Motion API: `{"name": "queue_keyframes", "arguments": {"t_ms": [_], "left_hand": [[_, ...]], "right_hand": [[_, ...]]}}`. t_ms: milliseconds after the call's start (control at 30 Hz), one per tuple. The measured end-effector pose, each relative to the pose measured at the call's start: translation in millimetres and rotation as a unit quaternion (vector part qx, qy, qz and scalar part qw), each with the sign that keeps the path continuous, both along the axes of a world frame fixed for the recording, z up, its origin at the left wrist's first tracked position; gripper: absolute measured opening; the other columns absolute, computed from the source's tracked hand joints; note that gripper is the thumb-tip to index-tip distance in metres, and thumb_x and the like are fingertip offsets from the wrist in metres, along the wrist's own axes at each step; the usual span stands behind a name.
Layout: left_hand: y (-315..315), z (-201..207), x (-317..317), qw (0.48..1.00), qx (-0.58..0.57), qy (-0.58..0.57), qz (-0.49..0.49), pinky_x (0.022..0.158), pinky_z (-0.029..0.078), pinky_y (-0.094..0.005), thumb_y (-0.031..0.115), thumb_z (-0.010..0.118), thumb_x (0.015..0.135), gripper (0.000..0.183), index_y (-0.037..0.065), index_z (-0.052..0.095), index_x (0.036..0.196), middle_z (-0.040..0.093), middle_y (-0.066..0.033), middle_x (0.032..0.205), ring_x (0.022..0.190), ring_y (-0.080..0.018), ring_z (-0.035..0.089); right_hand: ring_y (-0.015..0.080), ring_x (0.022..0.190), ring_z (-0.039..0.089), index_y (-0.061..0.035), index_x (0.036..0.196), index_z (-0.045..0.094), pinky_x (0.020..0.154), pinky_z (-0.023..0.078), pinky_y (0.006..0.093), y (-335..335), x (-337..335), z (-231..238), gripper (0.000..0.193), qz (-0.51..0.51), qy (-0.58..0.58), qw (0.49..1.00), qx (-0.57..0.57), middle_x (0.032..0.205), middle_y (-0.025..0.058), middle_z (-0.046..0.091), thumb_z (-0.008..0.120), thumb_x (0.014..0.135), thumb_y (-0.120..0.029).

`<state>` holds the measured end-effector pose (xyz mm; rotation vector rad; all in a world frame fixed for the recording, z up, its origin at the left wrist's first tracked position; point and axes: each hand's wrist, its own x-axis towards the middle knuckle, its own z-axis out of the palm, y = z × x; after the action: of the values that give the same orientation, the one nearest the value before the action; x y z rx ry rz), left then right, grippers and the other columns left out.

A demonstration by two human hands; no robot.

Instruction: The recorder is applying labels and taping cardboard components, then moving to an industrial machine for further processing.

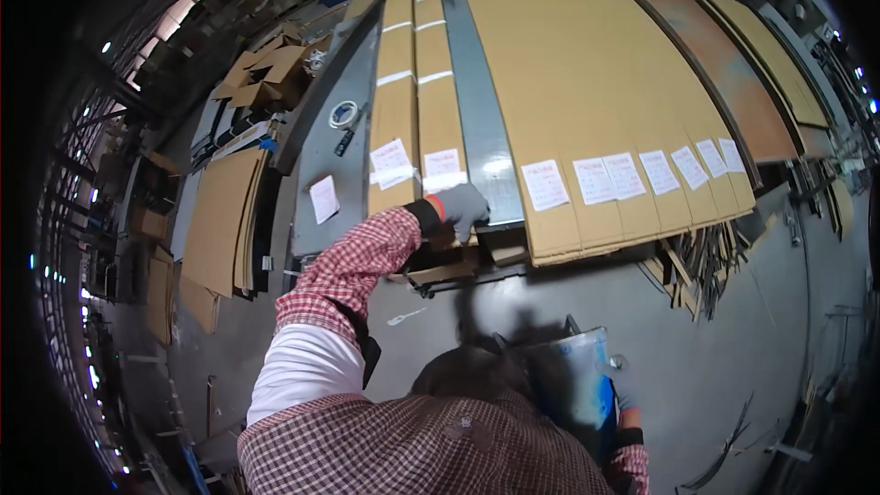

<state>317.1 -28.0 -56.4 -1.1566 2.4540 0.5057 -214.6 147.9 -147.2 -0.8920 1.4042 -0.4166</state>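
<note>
A person's left hand (463,207), in a grey glove, lay at the near end of the right one of two narrow cardboard packs (442,115), fingers bent downward; I could not tell whether they gripped it. Both packs (wrapped with white bands (435,77)) stretched away lengthwise on a grey table (472,82). To their right lay a wide cardboard stack (596,73). Lower down, the gloved right hand (623,382) was at the edge of a blue-and-grey panel (576,371), its grip unclear.
</note>
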Motion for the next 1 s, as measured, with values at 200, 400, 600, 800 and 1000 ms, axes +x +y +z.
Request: {"name": "queue_keyframes", "arguments": {"t_ms": [200,400,600,800,1000], "left_hand": [[-1.6,9.1,-5.4,0.999,-0.030,-0.021,-0.004,0.079,0.049,-0.0428,0.034,0.079,0.047,0.045,0.011,0.069,0.084,0.065,-0.0108,0.085,0.087,-0.0332,0.062],[26.9,-8.2,-9.8,0.986,-0.154,0.068,-0.002,0.082,0.047,-0.0415,0.044,0.076,0.058,0.045,0.010,0.068,0.087,0.066,-0.0109,0.090,0.090,-0.0315,0.061],[45.6,-42.5,-91.9,0.728,0.170,0.325,0.579,0.067,0.048,-0.0302,0.052,0.065,0.084,0.054,0.000,0.067,0.096,0.065,-0.0057,0.080,0.065,-0.0160,0.057],[24.7,-104.8,-139.7,0.307,0.346,0.710,0.531,0.098,0.049,-0.0373,0.026,0.064,0.093,0.051,-0.007,0.049,0.129,0.058,-0.0173,0.126,0.112,-0.0254,0.061],[31.6,-94.5,-131.9,0.338,0.335,0.702,0.530,0.099,0.050,-0.0357,0.021,0.065,0.092,0.048,-0.008,0.050,0.128,0.059,-0.0175,0.125,0.113,-0.0239,0.060]], "right_hand": [[0.0076,0.060,0.055,-0.0055,0.091,0.062,0.051,0.044,0.0253,-39.3,-28.8,-36.0,0.033,0.181,0.168,0.943,-0.222,0.073,0.0016,0.061,0.077,0.080,-0.033],[0.0169,0.072,0.062,-0.0033,0.117,0.052,0.059,0.052,0.0295,-110.6,102.0,75.1,0.035,-0.147,-0.194,0.968,-0.065,0.095,0.0099,0.062,0.066,0.090,-0.021],[0.0130,0.060,0.053,-0.0085,0.106,0.056,0.050,0.046,0.0259,-142.8,189.0,35.4,0.047,-0.282,-0.265,0.920,0.056,0.084,0.0054,0.056,0.071,0.084,-0.048],[0.0122,0.055,0.048,-0.0067,0.103,0.056,0.045,0.039,0.0259,-158.8,214.0,5.9,0.047,-0.236,-0.207,0.949,-0.011,0.079,0.0032,0.052,0.073,0.082,-0.046],[0.0116,0.046,0.044,-0.0134,0.091,0.053,0.040,0.037,0.0272,-159.6,217.1,17.1,0.030,-0.268,-0.348,0.892,0.112,0.058,-0.0022,0.044,0.068,0.087,-0.039]]}}
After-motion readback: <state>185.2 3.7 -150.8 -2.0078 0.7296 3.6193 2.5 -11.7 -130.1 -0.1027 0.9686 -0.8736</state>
